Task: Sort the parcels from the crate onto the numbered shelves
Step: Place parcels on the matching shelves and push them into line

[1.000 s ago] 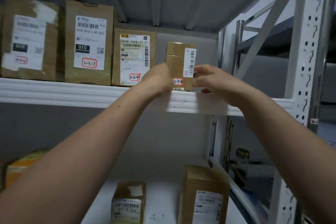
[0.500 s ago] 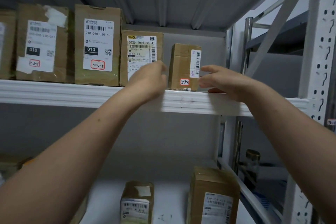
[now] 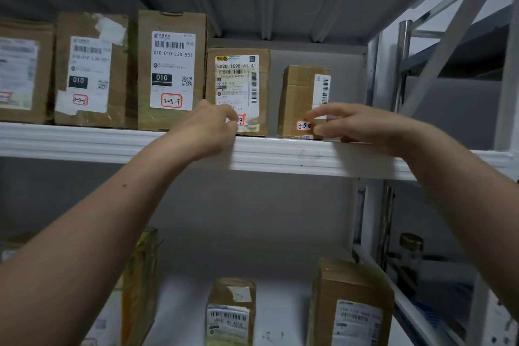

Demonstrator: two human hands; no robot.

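Observation:
A small brown parcel (image 3: 299, 98) marked 3-3-10 stands upright at the right end of the upper white shelf (image 3: 84, 140). My right hand (image 3: 362, 126) hovers in front of its lower right corner, fingers loosely curled, thumb and forefinger apart and holding nothing. My left hand (image 3: 210, 129) hangs loosely curled over the shelf lip. It covers the lower left of a neighbouring parcel (image 3: 238, 81) whose red-boxed number ends in 9. To the left stand parcels marked 3-3-7 (image 3: 171, 70) and 3-3-6 (image 3: 90, 70).
A gap separates the small parcel from the parcel ending in 9. On the lower shelf stand two labelled brown parcels (image 3: 230, 312) (image 3: 351, 303) and a yellowish box (image 3: 140, 275). White rack uprights (image 3: 505, 64) close the right side, with a jar (image 3: 411, 244) behind them.
Both hands held the small parcel on the shelf a second ago. They have let go and drawn back toward me, and the parcel stays upright where it was set.

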